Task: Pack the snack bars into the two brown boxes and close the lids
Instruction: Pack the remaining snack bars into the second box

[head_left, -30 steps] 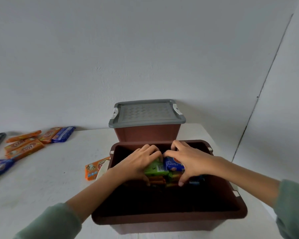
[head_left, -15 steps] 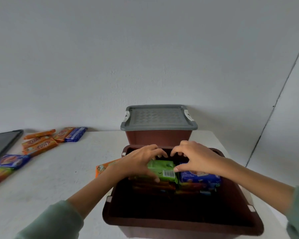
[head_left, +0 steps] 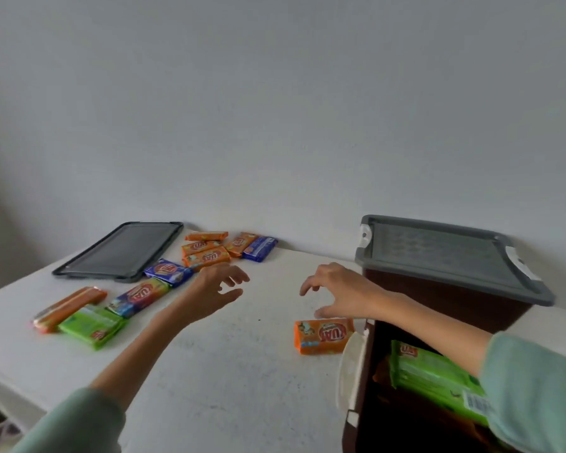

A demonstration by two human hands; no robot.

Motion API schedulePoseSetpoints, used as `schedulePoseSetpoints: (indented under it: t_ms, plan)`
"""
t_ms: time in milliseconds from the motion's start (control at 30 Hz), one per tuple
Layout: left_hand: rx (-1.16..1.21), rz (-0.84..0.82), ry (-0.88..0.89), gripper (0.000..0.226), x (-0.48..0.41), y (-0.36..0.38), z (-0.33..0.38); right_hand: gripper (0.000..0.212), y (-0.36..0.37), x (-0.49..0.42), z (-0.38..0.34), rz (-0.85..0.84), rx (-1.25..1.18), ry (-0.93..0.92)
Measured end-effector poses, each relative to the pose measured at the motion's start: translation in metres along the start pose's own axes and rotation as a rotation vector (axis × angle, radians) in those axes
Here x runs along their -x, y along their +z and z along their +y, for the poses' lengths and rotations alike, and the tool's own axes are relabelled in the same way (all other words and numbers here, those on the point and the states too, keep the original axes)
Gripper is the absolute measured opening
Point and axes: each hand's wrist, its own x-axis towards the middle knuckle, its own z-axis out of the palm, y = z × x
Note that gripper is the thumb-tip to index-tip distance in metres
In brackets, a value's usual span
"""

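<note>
The open brown box [head_left: 352, 436] is seen nearest, at the right of the white table [head_left: 236, 393], and green snack packs [head_left: 438, 374] are stacked inside it. Just left of the open brown box, an orange snack bar [head_left: 322, 336] is laid flat on the table. The right hand [head_left: 340, 294] is held just above this bar, fingers loosely spread and nothing gripped; whether the thumb touches the wrapper cannot be told. Further left of the box, the left hand [head_left: 216, 289] is held over the table, likewise spread and empty, well apart from the right. Far to the box's left, a green bar [head_left: 92, 326], a long orange bar [head_left: 69, 307] and blue bars [head_left: 169, 272] are scattered, with an orange cluster [head_left: 206, 256] beyond them. A loose grey lid [head_left: 121, 251] is laid flat past these. Directly behind the open box, the second brown box [head_left: 438, 299] is covered by its grey cover [head_left: 455, 259].
</note>
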Motion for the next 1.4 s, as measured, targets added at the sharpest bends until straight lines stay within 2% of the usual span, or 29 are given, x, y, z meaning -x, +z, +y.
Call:
schedulePoseSetpoints:
  t_ms: [133,200,267,367,467,533,600,667,767,967,1167,1300,1400]
  plan:
    - [-0.071,0.083,-0.206,0.024,0.035,-0.008,-0.072,0.113,0.039,-0.045,0.001,-0.475,0.12,0.037]
    - [-0.074,0.132,-0.274,0.024,0.051,-0.011,-0.098,0.119,0.058,-0.054,0.004,-0.633,0.202,0.067]
    - [-0.065,0.174,-0.313,0.025,0.063,-0.012,-0.115,0.111,0.069,-0.058,0.005,-0.747,0.276,0.079]
    - [-0.074,0.227,-0.368,0.028,0.072,-0.013,-0.123,0.096,0.077,-0.058,0.002,-0.817,0.34,0.081]
    - [-0.094,0.291,-0.436,0.029,0.076,-0.016,-0.126,0.094,0.083,-0.058,-0.002,-0.815,0.359,0.096]
    - [-0.151,0.312,-0.55,0.034,0.077,-0.018,-0.132,0.093,0.084,-0.057,-0.004,-0.808,0.363,0.104]
    - [-0.207,0.255,-0.752,0.045,0.078,-0.02,-0.143,0.093,0.082,-0.056,-0.004,-0.805,0.363,0.109]
    - [-0.207,0.131,-0.979,0.063,0.079,-0.021,-0.153,0.094,0.081,-0.057,-0.005,-0.803,0.348,0.11]
    - [-0.154,0.048,-1.13,0.075,0.085,-0.011,-0.164,0.095,0.081,-0.057,-0.004,-0.793,0.31,0.125]
    - [-0.26,0.068,-1.09,0.071,0.087,-0.006,-0.154,0.096,0.081,-0.058,-0.003,-0.791,0.308,0.118]
    - [-0.35,-0.132,-1.048,0.078,0.077,0.015,-0.103,0.096,0.08,-0.058,-0.005,-0.779,0.319,0.105]
    - [-0.333,-0.283,-0.855,0.073,0.072,0.037,-0.055,0.096,0.079,-0.057,-0.006,-0.765,0.324,0.097]
    - [-0.226,-0.451,-0.572,0.072,0.064,0.041,-0.034,0.095,0.078,-0.056,-0.006,-0.743,0.329,0.091]
